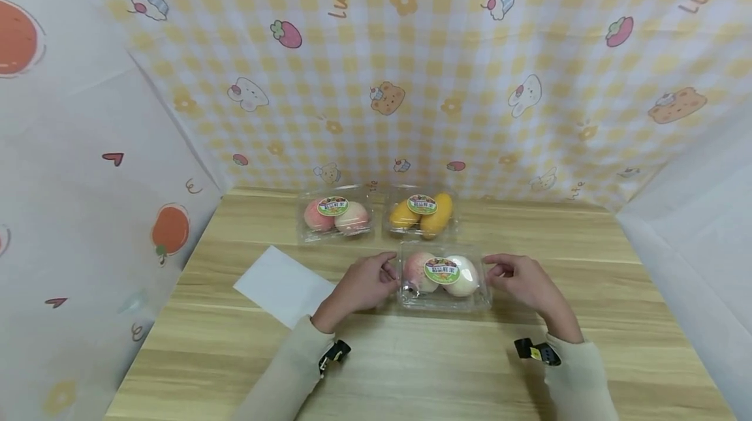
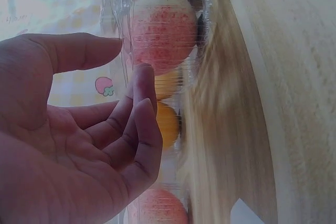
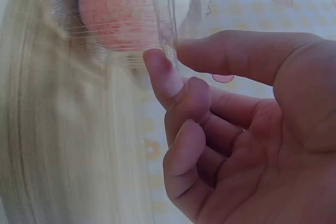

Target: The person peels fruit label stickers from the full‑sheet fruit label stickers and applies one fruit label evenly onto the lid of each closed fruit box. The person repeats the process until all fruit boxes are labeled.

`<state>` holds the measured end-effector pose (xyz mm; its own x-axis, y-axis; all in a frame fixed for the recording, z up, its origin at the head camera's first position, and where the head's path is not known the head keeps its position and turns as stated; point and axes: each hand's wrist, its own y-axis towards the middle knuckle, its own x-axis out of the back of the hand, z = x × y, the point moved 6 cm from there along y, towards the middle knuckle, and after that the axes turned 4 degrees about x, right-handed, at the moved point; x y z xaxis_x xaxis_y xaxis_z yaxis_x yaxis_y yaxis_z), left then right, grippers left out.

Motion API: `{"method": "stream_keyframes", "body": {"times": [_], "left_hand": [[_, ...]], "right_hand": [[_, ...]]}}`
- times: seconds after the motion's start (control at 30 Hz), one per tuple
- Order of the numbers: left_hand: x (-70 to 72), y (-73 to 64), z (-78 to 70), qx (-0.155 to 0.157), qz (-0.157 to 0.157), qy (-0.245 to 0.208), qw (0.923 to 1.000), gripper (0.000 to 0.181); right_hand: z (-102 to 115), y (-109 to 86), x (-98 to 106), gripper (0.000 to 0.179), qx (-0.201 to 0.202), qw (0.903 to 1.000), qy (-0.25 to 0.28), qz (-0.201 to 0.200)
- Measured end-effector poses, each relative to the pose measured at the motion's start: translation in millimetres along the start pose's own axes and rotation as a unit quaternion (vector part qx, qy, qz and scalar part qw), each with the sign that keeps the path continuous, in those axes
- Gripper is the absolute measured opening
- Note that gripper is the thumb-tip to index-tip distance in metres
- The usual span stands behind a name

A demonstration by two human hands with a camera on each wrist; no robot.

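Note:
A clear plastic clamshell box (image 1: 446,305) with two peaches, one pinkish and one pale, and a green oval label lies between the hands on the wooden table. At its left end is my left hand (image 1: 367,280), with thumb and index finger about the rim and the other fingers bent. My right hand (image 1: 523,280) pinches the opposite rim between thumb and index finger, as the right wrist view shows. Behind stand a second clear box (image 1: 308,233) of pink peaches and a third clear box (image 1: 452,233) of yellow mangoes.
A white sheet of paper (image 1: 284,284) lies on the wooden table (image 1: 411,369) left of the left hand. A yellow checked cloth (image 1: 446,68) hangs behind the table, and white cloth (image 1: 76,179) stands at the sides.

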<state>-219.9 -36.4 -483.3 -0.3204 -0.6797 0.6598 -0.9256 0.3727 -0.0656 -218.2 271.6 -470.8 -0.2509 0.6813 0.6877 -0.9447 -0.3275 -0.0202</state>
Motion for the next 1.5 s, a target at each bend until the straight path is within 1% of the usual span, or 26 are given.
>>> {"method": "stream_keyframes", "body": {"times": [0.1,0.2,0.3,0.43,0.6,0.73,0.97,1.23,1.43,1.5], "left_hand": [[0.2,1.4,-0.8,-0.003,0.002,0.0,1.0,0.06],[-0.1,2.3,-2.3,-0.004,0.004,-0.002,1.0,0.06],[-0.9,2.5,-3.4,0.006,0.004,-0.009,0.9999,0.06],[-2.5,3.5,-5.1,0.015,-0.004,-0.013,0.9998,0.06],[-4.9,4.6,-9.6,0.013,-0.011,-0.015,0.9997,0.059],[-9.1,5.5,-14.5,-0.001,-0.008,-0.018,0.9998,0.06],[-19.2,10.1,-23.5,-0.038,-0.009,-0.008,0.9992,0.054],[-33.2,16.6,-36.9,-0.067,0.006,0.022,0.9975,0.056],[-43.5,18.1,-48.6,-0.082,0.024,0.026,0.996,0.06],[-47.7,18.9,-51.2,-0.084,0.031,0.027,0.9956,0.059]], "right_hand": [[-0.4,-0.1,-0.3,0.037,0.004,1.0,-0.005,-0.007],[-2.1,-0.6,-0.4,0.036,-0.001,0.9999,-0.008,-0.014],[-4.1,-1.3,-1.3,0.037,-0.005,0.9998,-0.01,-0.017],[-5.2,-1.9,-0.8,0.037,-0.001,0.9996,-0.017,-0.023],[-6.0,-3.9,2.9,0.036,0.003,0.9994,-0.024,-0.026],[-7.6,-7.5,7.4,0.036,0.002,0.9993,-0.028,-0.027],[-17.3,-14.0,13.4,0.035,-0.004,0.9987,-0.039,-0.034],[-28.9,-26.0,22.6,0.037,-0.031,0.997,-0.058,-0.042],[-37.2,-36.3,31.5,0.037,-0.044,0.9954,-0.067,-0.052],[-39.4,-39.7,34.4,0.037,-0.048,0.9949,-0.069,-0.056]]}}
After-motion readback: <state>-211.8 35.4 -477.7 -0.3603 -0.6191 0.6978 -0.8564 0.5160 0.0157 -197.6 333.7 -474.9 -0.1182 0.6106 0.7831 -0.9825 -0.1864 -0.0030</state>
